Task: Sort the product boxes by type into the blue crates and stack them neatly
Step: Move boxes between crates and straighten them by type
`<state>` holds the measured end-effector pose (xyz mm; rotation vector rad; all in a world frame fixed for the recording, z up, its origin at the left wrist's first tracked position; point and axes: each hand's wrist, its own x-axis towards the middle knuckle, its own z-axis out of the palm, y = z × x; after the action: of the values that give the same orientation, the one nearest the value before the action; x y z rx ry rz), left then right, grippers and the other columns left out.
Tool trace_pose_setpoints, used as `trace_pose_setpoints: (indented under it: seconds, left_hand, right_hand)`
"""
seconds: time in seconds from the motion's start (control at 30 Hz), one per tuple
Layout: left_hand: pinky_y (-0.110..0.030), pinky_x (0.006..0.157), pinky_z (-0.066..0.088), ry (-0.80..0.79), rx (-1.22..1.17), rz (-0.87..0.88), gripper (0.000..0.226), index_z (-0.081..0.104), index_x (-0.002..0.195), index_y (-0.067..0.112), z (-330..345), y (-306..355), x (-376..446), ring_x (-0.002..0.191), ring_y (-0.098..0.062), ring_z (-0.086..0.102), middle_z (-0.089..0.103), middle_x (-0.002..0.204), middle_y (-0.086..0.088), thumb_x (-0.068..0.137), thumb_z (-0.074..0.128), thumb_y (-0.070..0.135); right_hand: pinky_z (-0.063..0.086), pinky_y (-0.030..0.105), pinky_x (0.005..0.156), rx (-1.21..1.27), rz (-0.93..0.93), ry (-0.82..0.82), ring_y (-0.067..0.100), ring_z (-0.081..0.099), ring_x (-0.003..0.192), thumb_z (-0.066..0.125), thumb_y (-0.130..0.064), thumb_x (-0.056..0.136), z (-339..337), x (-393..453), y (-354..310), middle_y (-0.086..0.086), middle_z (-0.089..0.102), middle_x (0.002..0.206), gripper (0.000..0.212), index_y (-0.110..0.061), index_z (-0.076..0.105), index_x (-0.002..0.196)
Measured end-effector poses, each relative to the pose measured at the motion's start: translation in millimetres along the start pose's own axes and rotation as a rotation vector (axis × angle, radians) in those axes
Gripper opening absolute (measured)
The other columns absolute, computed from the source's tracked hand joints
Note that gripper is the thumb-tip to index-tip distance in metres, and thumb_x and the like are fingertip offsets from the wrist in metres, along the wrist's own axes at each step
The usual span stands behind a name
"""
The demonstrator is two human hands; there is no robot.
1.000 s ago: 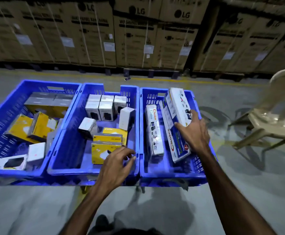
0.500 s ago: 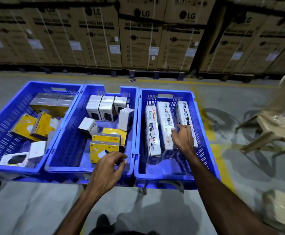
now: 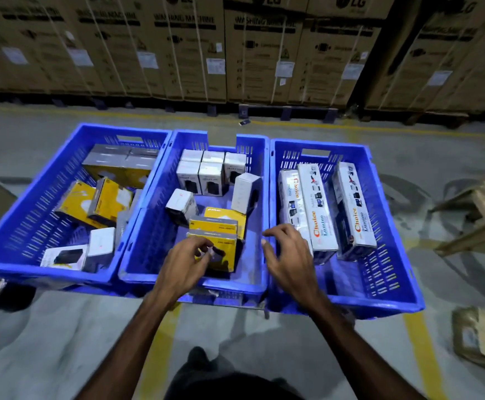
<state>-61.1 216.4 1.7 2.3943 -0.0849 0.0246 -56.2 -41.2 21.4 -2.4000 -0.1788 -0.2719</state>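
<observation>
Sorting under way: a person is standing over three blue crates set side by side on a warehouse floor, both bare hands reaching forward.
Left hand (image 3: 186, 264): it is hovering over the near end of the middle crate (image 3: 260, 197), fingers curled together, tips touching the near yellow box (image 3: 216, 249); whether they are already pinching it, I cannot tell.
Right hand (image 3: 289, 255): it is hanging above the wall between the middle and right crates, fingers spread and slightly bent, gripping nothing.
Yellow boxes: three are lying in a short row in the middle crate, long axes running left to right, the nearest one directly under the left fingertips.
White boxes (image 3: 203, 173): small ones are standing upright in a tidy cluster at the far end of the middle crate, with two loose ones tilting nearby.
Left crate (image 3: 33, 197): it is holding more yellow boxes, lying jumbled and tilted, plus grey and white ones.
Right crate (image 3: 385, 226): three long Choice boxes (image 3: 322, 209) are lying side by side, long axes running near to far.
Key relation: the near yellow box is sitting just left of the right hand and beneath the left, so the left hand is looking closer for the pick.
Likely destination: the left crate, judging by the matching yellow boxes there.
Background: tall LG cartons (image 3: 264, 53) are lining the far wall.
</observation>
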Motion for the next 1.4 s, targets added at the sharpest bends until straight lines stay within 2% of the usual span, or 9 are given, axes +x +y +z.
trace_pose_setpoints:
  seconds: [0.17, 0.33, 0.6, 0.8, 0.97, 1.03, 1.13, 1.27, 1.4]
  left_hand:
    - [-0.039, 0.090, 0.054, -0.108, 0.148, 0.017, 0.034, 0.072, 0.120, 0.014, -13.9, -33.0, 38.2, 0.107, -0.027, 0.065, 0.069, 0.113, -0.005, 0.087, 0.076, 0.017]
    - [-0.046, 0.085, 0.056, -0.252, 0.283, 0.052, 0.035, 0.070, 0.118, 0.017, -22.3, -49.4, 75.0, 0.110, -0.034, 0.062, 0.066, 0.114, -0.008, 0.084, 0.072, 0.025]
    - [-0.040, 0.095, 0.055, -0.389, 0.240, 0.042, 0.043, 0.070, 0.125, 0.011, -22.2, -70.4, 97.5, 0.114, -0.032, 0.063, 0.065, 0.124, -0.012, 0.082, 0.078, 0.013]
    - [-0.037, 0.093, 0.053, -0.402, 0.211, 0.026, 0.049, 0.070, 0.121, 0.010, -21.8, -83.4, 96.8, 0.114, -0.033, 0.062, 0.063, 0.125, -0.013, 0.076, 0.087, 0.022]
    - [-0.039, 0.087, 0.059, -0.432, 0.204, 0.015, 0.054, 0.070, 0.116, 0.008, -20.0, -82.8, 94.5, 0.103, -0.031, 0.067, 0.066, 0.117, -0.009, 0.069, 0.091, 0.024]
    - [-0.034, 0.076, 0.058, -0.470, 0.220, 0.004, 0.047, 0.072, 0.102, 0.011, -17.4, -81.9, 92.0, 0.092, -0.026, 0.069, 0.070, 0.102, -0.004, 0.067, 0.096, 0.030]
    - [-0.030, 0.063, 0.051, -0.502, 0.245, -0.011, 0.042, 0.067, 0.076, 0.014, -11.3, -83.4, 85.0, 0.075, -0.023, 0.070, 0.069, 0.077, -0.003, 0.063, 0.099, 0.037]
    - [-0.036, 0.080, 0.059, -0.446, 0.197, -0.006, 0.046, 0.075, 0.106, 0.012, -12.8, -84.6, 69.5, 0.095, -0.025, 0.071, 0.073, 0.106, -0.005, 0.069, 0.094, 0.031]
    - [-0.033, 0.082, 0.058, -0.266, 0.037, -0.028, 0.036, 0.067, 0.108, 0.021, -35.8, -81.8, 47.9, 0.101, -0.024, 0.062, 0.054, 0.111, 0.002, 0.081, 0.084, 0.006]
  right_hand:
    - [0.050, 0.040, 0.093, 0.011, -0.048, -0.270, 0.020, 0.061, 0.111, 0.059, -0.033, 0.097, 39.9, 13.8, -23.8, -0.004, 0.060, 0.116, 0.028, -0.023, 0.066, 0.122]
    - [0.045, 0.044, 0.106, -0.152, -0.009, -0.663, 0.034, 0.053, 0.128, 0.058, -0.022, 0.100, 77.2, 69.4, -45.5, 0.013, 0.053, 0.138, 0.042, -0.017, 0.057, 0.141]
    - [0.051, 0.038, 0.101, -0.277, 0.170, -0.706, 0.035, 0.059, 0.125, 0.065, -0.005, 0.089, 116.2, 133.0, -31.3, 0.021, 0.058, 0.140, 0.053, -0.006, 0.057, 0.141]
    - [0.044, 0.027, 0.080, -0.293, 0.273, -0.720, 0.035, 0.063, 0.119, 0.059, 0.000, 0.088, 134.3, 137.6, -13.8, 0.021, 0.061, 0.138, 0.061, -0.008, 0.050, 0.148]
    - [0.052, 0.034, 0.093, -0.318, 0.279, -0.703, 0.036, 0.062, 0.123, 0.067, -0.001, 0.083, 143.5, 132.4, -2.5, 0.019, 0.061, 0.140, 0.067, -0.008, 0.051, 0.148]
    - [0.056, 0.036, 0.087, -0.341, 0.269, -0.708, 0.036, 0.065, 0.114, 0.073, -0.006, 0.079, 146.3, 126.8, 1.8, 0.019, 0.064, 0.131, 0.062, -0.008, 0.059, 0.139]
    - [0.051, 0.034, 0.068, -0.348, 0.228, -0.736, 0.034, 0.067, 0.091, 0.081, -0.016, 0.074, 144.9, 117.9, 1.1, 0.018, 0.068, 0.106, 0.031, -0.007, 0.072, 0.103]
    - [0.054, 0.039, 0.061, -0.254, 0.184, -0.705, 0.032, 0.070, 0.075, 0.085, -0.027, 0.076, 131.5, 111.6, -6.6, 0.017, 0.072, 0.082, 0.032, 0.000, 0.071, 0.083]
    - [0.052, 0.036, 0.058, -0.057, 0.209, -0.511, 0.028, 0.068, 0.065, 0.081, -0.031, 0.079, 107.4, 110.7, -25.6, 0.013, 0.071, 0.072, 0.030, -0.002, 0.074, 0.081]
